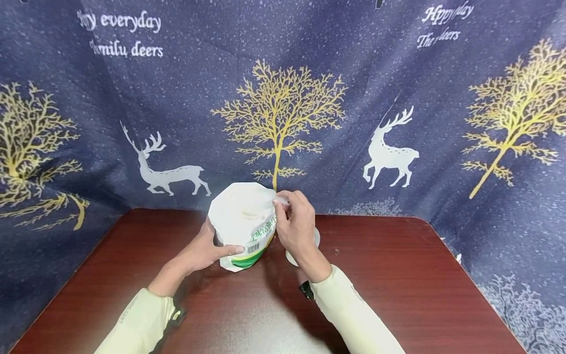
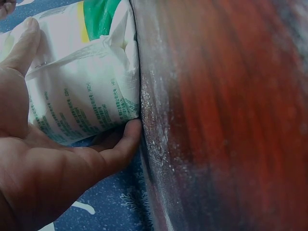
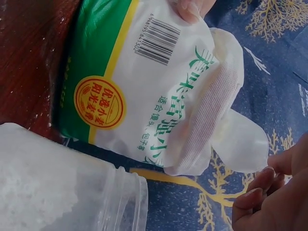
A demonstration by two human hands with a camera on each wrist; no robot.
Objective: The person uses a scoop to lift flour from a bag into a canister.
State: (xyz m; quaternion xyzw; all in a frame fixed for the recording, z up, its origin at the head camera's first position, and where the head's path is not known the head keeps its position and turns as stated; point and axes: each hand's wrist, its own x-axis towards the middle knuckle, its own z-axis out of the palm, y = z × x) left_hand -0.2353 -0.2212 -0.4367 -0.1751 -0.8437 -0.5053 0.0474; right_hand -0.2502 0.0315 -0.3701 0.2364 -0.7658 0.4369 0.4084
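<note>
A white flour bag [image 1: 240,211] with a green and yellow band stands on the table, its top open and white inside. My left hand [image 1: 205,250] grips it from the left, thumb on the front beside the barcode and fingers round the side and base. At the mouth's right side, my right hand [image 1: 297,221] pinches the end of a translucent white scoop [image 3: 243,142]. The scoop's other end reaches into the bag's folded rim [image 3: 216,106] and is hidden there. Beside the bag, partly behind my right hand, is a clear plastic jar [image 3: 62,183] holding white powder.
The reddish-brown wooden table [image 1: 380,285] carries specks of white powder, some along its edge in the left wrist view. Behind it hangs a dark blue cloth [image 1: 185,98] printed with deer and golden trees, close to the bag.
</note>
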